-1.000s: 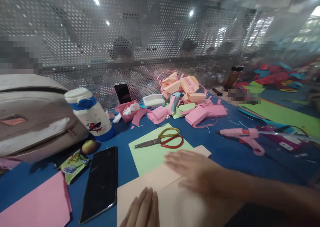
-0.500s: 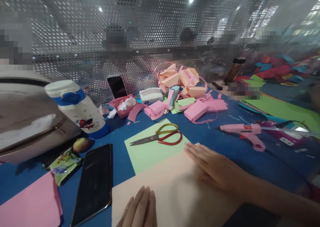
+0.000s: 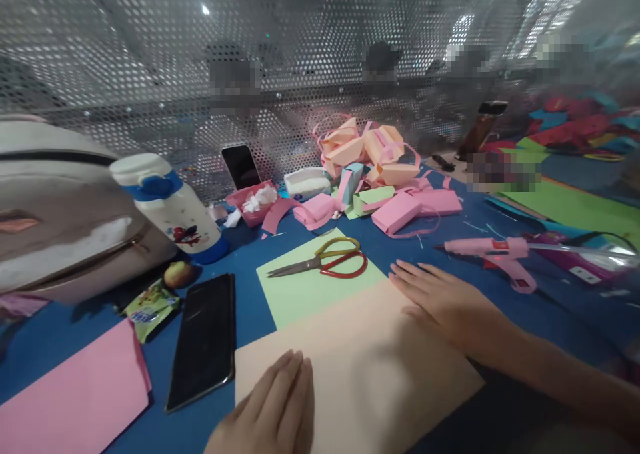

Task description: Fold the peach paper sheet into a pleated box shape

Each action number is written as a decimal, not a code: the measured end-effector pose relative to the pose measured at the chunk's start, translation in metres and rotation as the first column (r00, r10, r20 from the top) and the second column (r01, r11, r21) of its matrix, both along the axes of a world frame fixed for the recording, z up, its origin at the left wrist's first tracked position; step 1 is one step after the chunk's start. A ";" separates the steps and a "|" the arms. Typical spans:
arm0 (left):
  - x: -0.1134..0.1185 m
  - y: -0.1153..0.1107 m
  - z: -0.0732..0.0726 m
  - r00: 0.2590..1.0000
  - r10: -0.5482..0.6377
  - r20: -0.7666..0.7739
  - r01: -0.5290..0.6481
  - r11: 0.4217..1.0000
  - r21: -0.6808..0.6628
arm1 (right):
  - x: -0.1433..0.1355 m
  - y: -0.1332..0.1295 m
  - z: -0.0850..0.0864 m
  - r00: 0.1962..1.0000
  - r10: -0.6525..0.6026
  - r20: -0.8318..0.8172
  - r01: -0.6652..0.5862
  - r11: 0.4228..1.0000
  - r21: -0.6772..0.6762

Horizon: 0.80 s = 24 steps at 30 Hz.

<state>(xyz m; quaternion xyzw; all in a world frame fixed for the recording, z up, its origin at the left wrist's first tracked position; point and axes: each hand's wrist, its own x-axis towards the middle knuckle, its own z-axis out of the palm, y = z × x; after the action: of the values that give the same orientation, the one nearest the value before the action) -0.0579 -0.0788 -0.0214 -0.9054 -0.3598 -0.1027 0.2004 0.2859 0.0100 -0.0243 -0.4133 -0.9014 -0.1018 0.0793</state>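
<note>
A peach paper sheet is spread on a blue table. On its near left part, the left hand is laid flat, nothing grasped; at its far right edge, the right hand is rested, fingers extended and unclenched. Beyond the sheet, scissors are placed on green paper; left of the sheet, a black-screened device is seen.

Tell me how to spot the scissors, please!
Find the blue table, then the peach sheet under the left hand. Just beyond it is a pale green sheet, and the scissors lie on top, pointing left. Unlike the plain sheets around them, they have dark blades, one yellow handle and one red.
</note>
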 end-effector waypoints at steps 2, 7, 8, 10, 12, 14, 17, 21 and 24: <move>-0.001 0.010 0.011 0.991 0.053 0.119 -0.029 0.980 -0.196 | -0.007 0.007 0.008 0.999 0.028 0.019 -0.028 1.000 0.012; -0.008 0.043 0.033 0.924 0.298 0.239 -0.129 0.832 -0.539 | -0.036 0.017 0.037 0.995 0.102 -0.009 -0.102 0.983 -0.153; -0.010 0.048 0.036 0.919 0.309 0.244 -0.111 0.799 -0.591 | -0.041 0.018 0.041 0.993 0.118 -0.016 -0.119 0.976 -0.184; -0.013 0.057 0.042 0.900 0.361 0.242 -0.107 0.724 -0.682 | -0.047 0.021 0.045 0.989 0.142 -0.032 -0.146 0.960 -0.240; -0.014 0.061 0.047 0.884 0.408 0.227 -0.117 0.664 -0.739 | -0.051 0.025 0.046 0.987 0.148 -0.056 -0.158 0.937 -0.312; -0.014 0.063 0.050 0.875 0.445 0.193 -0.137 0.608 -0.782 | -0.053 0.030 0.047 0.988 0.131 -0.082 -0.153 0.904 -0.400; -0.015 0.066 0.052 0.877 0.462 0.131 -0.158 0.536 -0.829 | -0.053 0.035 0.050 0.990 0.098 -0.104 -0.137 0.859 -0.493; -0.014 0.066 0.055 0.888 0.450 0.091 -0.163 0.493 -0.855 | -0.052 0.034 0.057 0.996 0.082 -0.037 -0.089 0.830 -0.550; -0.009 0.060 0.059 0.886 0.464 -0.002 -0.253 0.480 -0.840 | -0.051 0.028 0.060 0.997 0.083 0.005 -0.068 0.846 -0.528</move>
<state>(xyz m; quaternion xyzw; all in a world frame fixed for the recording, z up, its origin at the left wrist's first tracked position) -0.0672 -0.0186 0.0375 -0.7778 -0.5677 0.0189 -0.2691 0.2350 0.0383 0.0354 -0.3818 -0.9114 0.1469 -0.0454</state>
